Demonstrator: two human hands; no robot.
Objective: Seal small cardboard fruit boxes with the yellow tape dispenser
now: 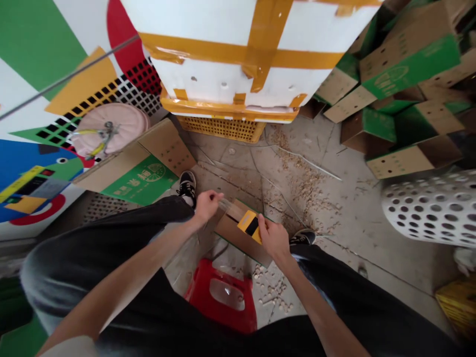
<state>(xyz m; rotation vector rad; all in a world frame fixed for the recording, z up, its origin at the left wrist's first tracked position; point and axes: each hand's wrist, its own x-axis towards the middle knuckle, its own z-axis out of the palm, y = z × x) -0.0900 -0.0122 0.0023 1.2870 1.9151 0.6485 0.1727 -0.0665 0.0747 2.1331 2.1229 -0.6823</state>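
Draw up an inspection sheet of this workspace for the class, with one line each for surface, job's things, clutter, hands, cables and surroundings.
surface: cracked concrete floor strewn with pale shavings.
job's things: cardboard carton, yellow-and-black item, clear tape strip.
clutter: green-printed cartons, red stool, pink round disc.
hands: left hand pinches the tape; right hand presses on the yellow item.
cables: nothing seen, apart from a thin grey rod or wire.
surroundings: painted mural wall, taped white box on yellow crate, perforated white cylinder.

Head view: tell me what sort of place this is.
Probably a fruit-packing or storage area. Stacked green-printed cardboard cartons, one flat piece showing a citrus slice, a taped white box on a yellow plastic crate, and a concrete floor strewn with small pale chips all point that way.
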